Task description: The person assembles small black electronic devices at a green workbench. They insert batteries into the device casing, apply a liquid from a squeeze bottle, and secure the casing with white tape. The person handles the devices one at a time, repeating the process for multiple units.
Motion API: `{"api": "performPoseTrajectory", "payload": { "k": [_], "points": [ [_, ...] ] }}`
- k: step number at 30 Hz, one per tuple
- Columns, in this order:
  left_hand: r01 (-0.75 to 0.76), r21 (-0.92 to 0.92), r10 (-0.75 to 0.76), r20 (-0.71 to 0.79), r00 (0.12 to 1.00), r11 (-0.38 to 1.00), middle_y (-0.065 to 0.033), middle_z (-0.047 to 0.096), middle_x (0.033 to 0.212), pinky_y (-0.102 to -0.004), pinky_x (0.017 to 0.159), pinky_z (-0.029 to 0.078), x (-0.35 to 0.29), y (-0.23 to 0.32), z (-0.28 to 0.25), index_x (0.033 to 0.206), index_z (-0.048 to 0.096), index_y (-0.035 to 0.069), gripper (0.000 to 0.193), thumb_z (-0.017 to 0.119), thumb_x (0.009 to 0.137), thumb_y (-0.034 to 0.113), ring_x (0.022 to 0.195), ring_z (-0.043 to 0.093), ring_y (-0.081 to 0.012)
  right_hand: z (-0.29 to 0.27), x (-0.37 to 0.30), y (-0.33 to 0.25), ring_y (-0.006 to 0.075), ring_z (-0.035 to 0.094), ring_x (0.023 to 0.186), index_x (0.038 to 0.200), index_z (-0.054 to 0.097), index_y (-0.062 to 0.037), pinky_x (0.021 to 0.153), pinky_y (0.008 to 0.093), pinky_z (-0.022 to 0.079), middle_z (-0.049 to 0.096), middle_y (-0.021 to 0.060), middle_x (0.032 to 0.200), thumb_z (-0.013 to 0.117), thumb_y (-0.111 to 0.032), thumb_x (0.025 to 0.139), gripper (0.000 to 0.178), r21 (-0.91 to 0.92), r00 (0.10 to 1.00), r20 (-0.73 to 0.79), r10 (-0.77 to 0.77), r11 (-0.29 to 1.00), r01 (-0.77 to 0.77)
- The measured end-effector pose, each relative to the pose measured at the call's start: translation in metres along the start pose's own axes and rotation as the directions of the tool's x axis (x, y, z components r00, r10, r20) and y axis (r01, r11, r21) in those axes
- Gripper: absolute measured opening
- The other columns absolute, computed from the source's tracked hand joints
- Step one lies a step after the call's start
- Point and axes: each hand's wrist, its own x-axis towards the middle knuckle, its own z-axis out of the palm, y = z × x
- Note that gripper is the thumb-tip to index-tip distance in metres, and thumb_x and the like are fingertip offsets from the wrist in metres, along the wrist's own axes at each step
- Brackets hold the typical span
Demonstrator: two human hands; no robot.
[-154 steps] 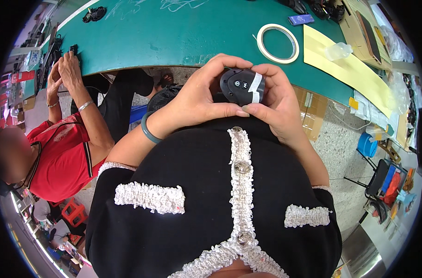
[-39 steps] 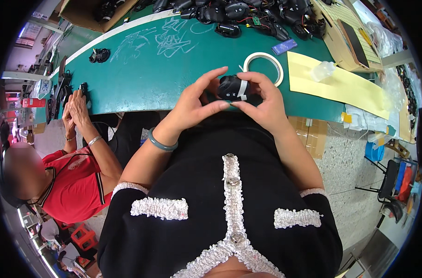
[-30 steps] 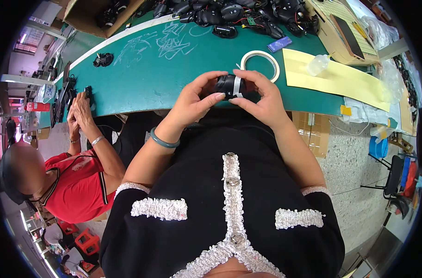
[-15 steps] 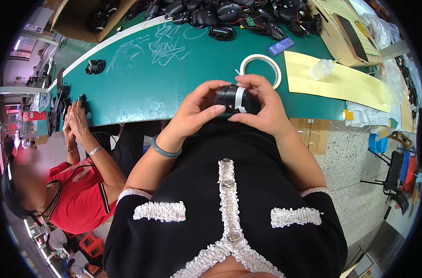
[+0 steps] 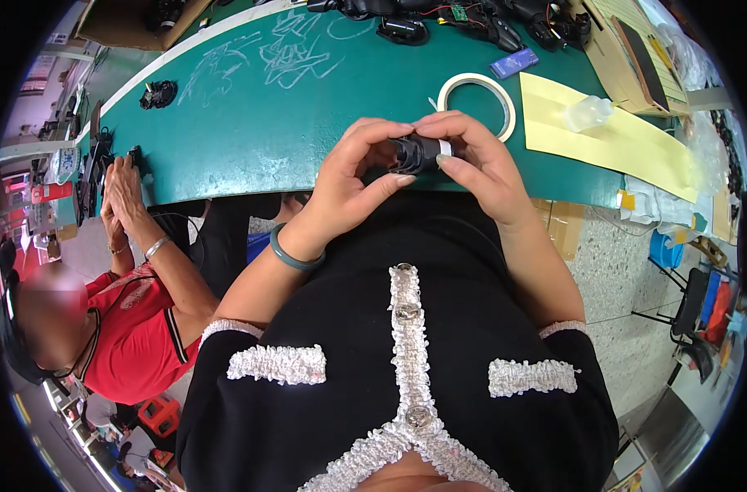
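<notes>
Between my two hands, just above the table's near edge, is a rounded black plastic housing (image 5: 418, 153) with a strip of white tape around its right part. My left hand (image 5: 347, 179) grips its left side with the thumb below and the fingers above. On the other side my right hand (image 5: 490, 170) closes on the taped end, its thumb pressed near the strip. The fingers cover part of the housing. Right behind my right hand lies a roll of cream masking tape (image 5: 508, 105) on the green table (image 5: 250, 139).
Black plastic parts with wires (image 5: 504, 29) are heaped at the back. A small blue-violet box (image 5: 514, 62) lies near a yellow sheet (image 5: 635, 160) bearing a clear squeeze bottle (image 5: 588, 113). To the left, a co-worker's hands (image 5: 126, 197) handle dark parts; a small black part (image 5: 158, 94) lies nearby.
The housing has turned in my hands, so the white strip now shows only at its right, partly behind my right thumb. My fingertips have come together over its top. The view has shifted slightly.
</notes>
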Motion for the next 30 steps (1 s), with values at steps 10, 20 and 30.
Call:
{"api": "performPoseTrajectory", "payload": {
  "k": [10,20,30],
  "points": [
    [-0.045,0.209,0.054,-0.041,0.998,0.977,-0.0114,0.053,0.117,-0.0304,0.083,0.054,0.0002,0.0078,0.0052,0.126,0.054,0.006,0.050,0.071,0.079,0.000,0.096,0.060,-0.0198,-0.0044,-0.0005,0.0021,0.0129,0.055,0.103,0.111,0.058,-0.0033,0.084,0.0261,0.046,0.053,0.0085,0.119,0.056,-0.005,0.088,0.022,0.067,1.000,0.024,0.013,0.998,-0.014],
    [-0.027,0.233,0.026,0.005,1.000,0.972,-0.0107,0.048,0.118,-0.0297,0.086,0.051,0.0001,0.0049,0.0042,0.129,0.049,0.000,0.049,0.068,0.083,0.001,0.101,0.058,-0.0177,-0.0022,-0.0004,0.0064,0.0132,0.055,0.104,0.110,0.057,-0.0027,0.087,0.0272,0.048,0.054,0.0081,0.117,0.060,-0.001,0.087,0.023,0.034,1.000,-0.008,0.004,0.999,-0.003],
    [0.018,0.176,-0.014,-0.022,1.000,0.984,-0.0093,0.049,0.113,-0.0288,0.086,0.051,0.0024,0.0067,0.0066,0.130,0.049,0.000,0.048,0.066,0.085,0.001,0.101,0.059,-0.0165,-0.0026,0.0014,0.0008,0.0125,0.056,0.102,0.114,0.059,-0.0023,0.091,0.0277,0.046,0.058,0.0048,0.112,0.059,-0.004,0.088,0.026,0.140,0.997,-0.020,0.074,0.988,-0.070]
  ]
}}
